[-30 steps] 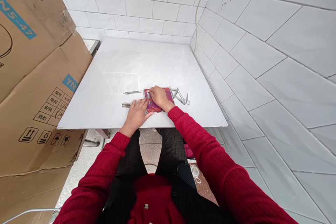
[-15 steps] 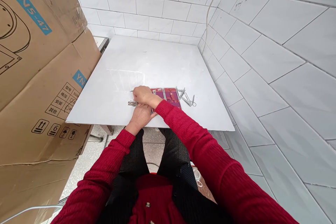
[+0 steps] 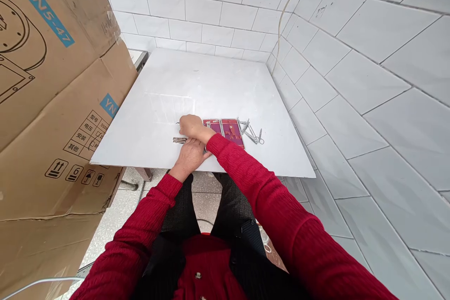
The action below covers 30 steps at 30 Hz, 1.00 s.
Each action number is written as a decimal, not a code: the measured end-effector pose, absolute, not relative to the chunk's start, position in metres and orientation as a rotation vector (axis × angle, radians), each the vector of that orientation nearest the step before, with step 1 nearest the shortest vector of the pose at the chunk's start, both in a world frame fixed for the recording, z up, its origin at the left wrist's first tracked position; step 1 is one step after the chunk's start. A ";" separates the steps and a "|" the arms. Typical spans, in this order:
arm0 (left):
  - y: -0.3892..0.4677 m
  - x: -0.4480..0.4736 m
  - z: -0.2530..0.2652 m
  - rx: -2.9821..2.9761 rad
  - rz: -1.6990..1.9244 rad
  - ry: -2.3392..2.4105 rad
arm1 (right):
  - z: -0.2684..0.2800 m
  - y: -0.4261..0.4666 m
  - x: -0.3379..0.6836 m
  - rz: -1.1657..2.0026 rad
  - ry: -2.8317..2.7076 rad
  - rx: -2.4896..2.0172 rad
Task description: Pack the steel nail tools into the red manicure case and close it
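My right hand crosses over the left one, its fingers curled closed. A thin metal tip pokes out at its left side; the rest of that item is hidden. My left hand lies low on the white tabletop under the right wrist, thumb spread; its fingertips are partly covered. Beside its fingers, on the left, lie nail clippers. An open manicure case with a red-purple lining and metal rim lies right of the hands, partly covered by the right wrist. Metal tools, including small scissors, lie at the case's right.
The white tabletop reaches back to a tiled wall, with another tiled wall close on the right. Large cardboard boxes stand against the left side. A cable hangs down the corner.
The view has shifted slightly. Both hands keep nearly the same place and pose, and the case and tools lie as before.
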<state>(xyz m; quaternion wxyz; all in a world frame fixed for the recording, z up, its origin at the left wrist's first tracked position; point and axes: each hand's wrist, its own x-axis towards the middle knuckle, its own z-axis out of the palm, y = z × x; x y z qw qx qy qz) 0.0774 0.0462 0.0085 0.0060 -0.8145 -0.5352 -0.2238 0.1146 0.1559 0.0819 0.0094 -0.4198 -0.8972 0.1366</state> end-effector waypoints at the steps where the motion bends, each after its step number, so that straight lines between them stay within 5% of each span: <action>1: 0.045 0.078 0.010 -2.539 -0.716 -1.651 | 0.084 0.159 0.121 0.455 -2.732 -1.372; 10: 0.044 0.079 0.017 -2.540 -0.613 -1.646 | 0.071 0.191 0.215 0.992 -1.793 -1.455; 30: 0.047 0.079 0.019 -2.542 -0.550 -1.641 | 0.036 0.192 0.245 0.854 -1.790 -1.425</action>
